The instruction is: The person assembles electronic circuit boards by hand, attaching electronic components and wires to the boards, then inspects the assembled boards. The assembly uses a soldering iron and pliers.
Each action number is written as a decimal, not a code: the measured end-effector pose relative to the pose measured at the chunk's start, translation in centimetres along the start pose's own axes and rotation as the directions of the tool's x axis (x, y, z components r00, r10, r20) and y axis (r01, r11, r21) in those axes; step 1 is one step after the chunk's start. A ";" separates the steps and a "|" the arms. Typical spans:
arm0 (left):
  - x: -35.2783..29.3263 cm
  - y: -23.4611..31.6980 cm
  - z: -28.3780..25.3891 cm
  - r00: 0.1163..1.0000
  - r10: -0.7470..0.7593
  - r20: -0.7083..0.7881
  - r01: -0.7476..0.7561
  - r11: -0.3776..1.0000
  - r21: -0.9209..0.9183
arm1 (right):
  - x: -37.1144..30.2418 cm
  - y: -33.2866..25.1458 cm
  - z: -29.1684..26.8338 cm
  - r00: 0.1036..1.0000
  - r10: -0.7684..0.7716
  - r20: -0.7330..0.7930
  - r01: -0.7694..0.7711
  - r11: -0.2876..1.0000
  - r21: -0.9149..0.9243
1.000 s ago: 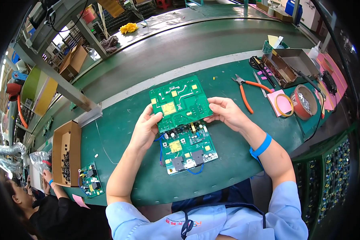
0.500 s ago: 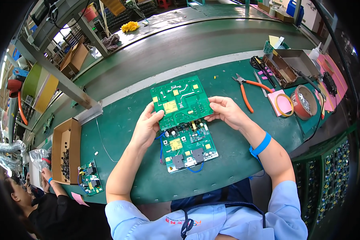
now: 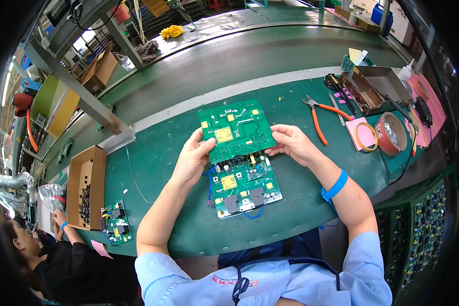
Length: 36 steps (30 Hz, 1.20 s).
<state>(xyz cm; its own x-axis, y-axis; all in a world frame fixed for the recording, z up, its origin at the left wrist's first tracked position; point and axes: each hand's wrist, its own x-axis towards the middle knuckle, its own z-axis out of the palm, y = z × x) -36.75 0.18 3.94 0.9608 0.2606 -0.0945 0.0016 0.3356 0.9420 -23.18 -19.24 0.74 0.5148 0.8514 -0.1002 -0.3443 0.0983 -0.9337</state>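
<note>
Between both hands I hold a green circuit board, its solder side with yellow patches facing up. My left hand grips its left edge, thumb on top. On the right edge, my right hand pinches it near the corner. Just below and nearer to me, a second circuit board lies on the green mat with its parts facing up. It carries black blocks, yellow patches and blue wires. The held board's near edge overlaps its far end, so that end is partly hidden.
Right of the boards lie orange-handled cutters, a yellow coil, a reddish round container and a metal tray. At left stand a cardboard box of small black parts and another circuit board. A co-worker sits beyond.
The whole view has shifted slightly. Both hands keep hold of the upper circuit board, which looks almost unchanged over the lower one.
</note>
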 end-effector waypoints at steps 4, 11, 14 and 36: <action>0.0 0.1 0.2 1.000 0.000 0.004 0.000 1.000 -0.003 | -0.1 0.0 -0.2 1.000 0.005 -0.004 -0.005 1.000 0.002; -0.1 0.2 0.1 1.000 -0.001 -0.009 0.001 1.000 -0.002 | 0.0 0.0 0.0 1.000 -0.008 0.014 0.008 1.000 0.001; -0.2 0.4 -0.1 1.000 0.008 -0.002 -0.008 1.000 0.006 | -0.1 0.0 0.1 1.000 -0.006 0.017 0.006 1.000 0.007; -1.0 2.2 -0.5 0.990 0.139 0.014 -0.140 0.978 0.156 | -0.5 -0.1 1.1 0.989 -0.123 0.085 0.123 0.992 -0.001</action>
<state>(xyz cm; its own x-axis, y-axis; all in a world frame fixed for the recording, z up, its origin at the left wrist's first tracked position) -37.86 1.07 5.99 0.9554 0.2923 0.0420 -0.0892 0.1501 0.9846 -24.28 -19.08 1.32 0.4845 0.8737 0.0446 -0.2779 0.2021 -0.9391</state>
